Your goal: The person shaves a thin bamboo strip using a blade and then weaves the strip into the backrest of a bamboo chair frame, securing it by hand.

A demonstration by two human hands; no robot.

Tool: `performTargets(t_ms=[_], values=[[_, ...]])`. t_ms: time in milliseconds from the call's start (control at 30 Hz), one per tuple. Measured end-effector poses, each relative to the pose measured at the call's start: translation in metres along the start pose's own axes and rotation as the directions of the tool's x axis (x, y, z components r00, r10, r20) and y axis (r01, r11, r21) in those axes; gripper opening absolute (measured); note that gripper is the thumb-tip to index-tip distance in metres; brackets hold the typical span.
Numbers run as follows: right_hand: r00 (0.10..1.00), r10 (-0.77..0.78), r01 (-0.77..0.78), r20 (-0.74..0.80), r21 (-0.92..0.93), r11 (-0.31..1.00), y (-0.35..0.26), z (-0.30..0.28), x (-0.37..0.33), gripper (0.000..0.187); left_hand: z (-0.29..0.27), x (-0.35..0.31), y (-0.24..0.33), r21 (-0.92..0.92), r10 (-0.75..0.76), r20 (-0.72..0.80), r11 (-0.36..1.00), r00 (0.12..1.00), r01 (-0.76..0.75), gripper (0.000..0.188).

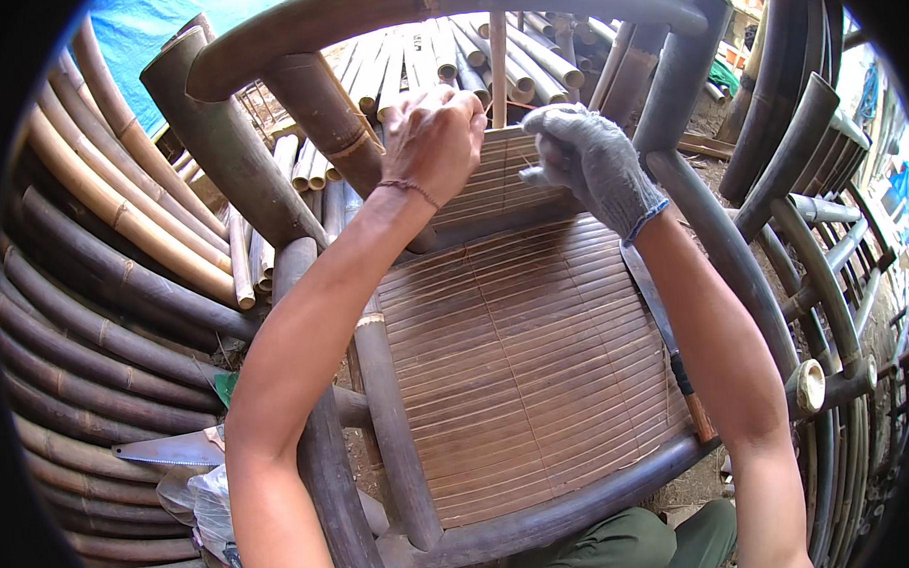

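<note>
A dark bamboo chair (pixel 573 510) with a brown slatted seat (pixel 518 372) stands in front of me. At its back, a slatted backrest panel (pixel 496 187) rises between the posts. My bare left hand (pixel 434 134) is closed in a fist at the panel's upper left; whatever its fingers grip is hidden. On the right, my right hand (pixel 585 159) wears a grey knit glove, its fingers curled by the panel's top edge and its thumb in front. What it holds, I cannot make out. Under my right forearm a long knife (pixel 655 302) with a dark and wooden handle lies along the seat's edge.
Dark curved bamboo poles (pixel 106 326) are stacked at the left, with a handsaw (pixel 170 449) and a plastic bag (pixel 207 508) by them. Pale cut bamboo poles (pixel 426 55) lie beyond the chair. Further bamboo frames (pixel 824 261) stand at the right. A blue tarp (pixel 151 54) hangs far left.
</note>
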State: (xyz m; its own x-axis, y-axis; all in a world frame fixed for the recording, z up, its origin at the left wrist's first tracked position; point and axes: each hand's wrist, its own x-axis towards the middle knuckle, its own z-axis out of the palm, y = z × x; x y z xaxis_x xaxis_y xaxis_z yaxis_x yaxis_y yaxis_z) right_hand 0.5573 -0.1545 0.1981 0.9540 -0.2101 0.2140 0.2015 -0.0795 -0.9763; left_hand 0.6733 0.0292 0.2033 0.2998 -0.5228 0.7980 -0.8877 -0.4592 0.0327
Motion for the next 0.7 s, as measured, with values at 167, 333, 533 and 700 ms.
performTargets(t_ms=[167,333,533,700], values=[[0.963,-0.213,0.259,0.165,-0.36,0.896,0.005,0.012,0.006,0.029,-0.043,-0.002,0.047,-0.17,-0.267,0.542,0.894,0.797,0.415,0.026],[0.78,-0.624,0.408,0.053,-0.799,0.442,0.031,0.007,-0.005,0.019,-0.049,-0.004,0.045,-0.37,-0.217,0.369,0.858,0.904,0.357,0.04],[0.921,-0.025,0.05,-0.389,0.055,0.997,0.045,0.018,-0.044,0.019,0.032,0.029,-0.022,-0.611,-0.269,0.47,0.589,0.841,0.529,0.111],[0.835,0.128,0.064,-0.535,0.327,0.943,0.036,-0.014,-0.064,0.022,0.027,0.032,-0.009,-0.468,-0.235,0.585,0.683,0.776,0.56,0.111]])
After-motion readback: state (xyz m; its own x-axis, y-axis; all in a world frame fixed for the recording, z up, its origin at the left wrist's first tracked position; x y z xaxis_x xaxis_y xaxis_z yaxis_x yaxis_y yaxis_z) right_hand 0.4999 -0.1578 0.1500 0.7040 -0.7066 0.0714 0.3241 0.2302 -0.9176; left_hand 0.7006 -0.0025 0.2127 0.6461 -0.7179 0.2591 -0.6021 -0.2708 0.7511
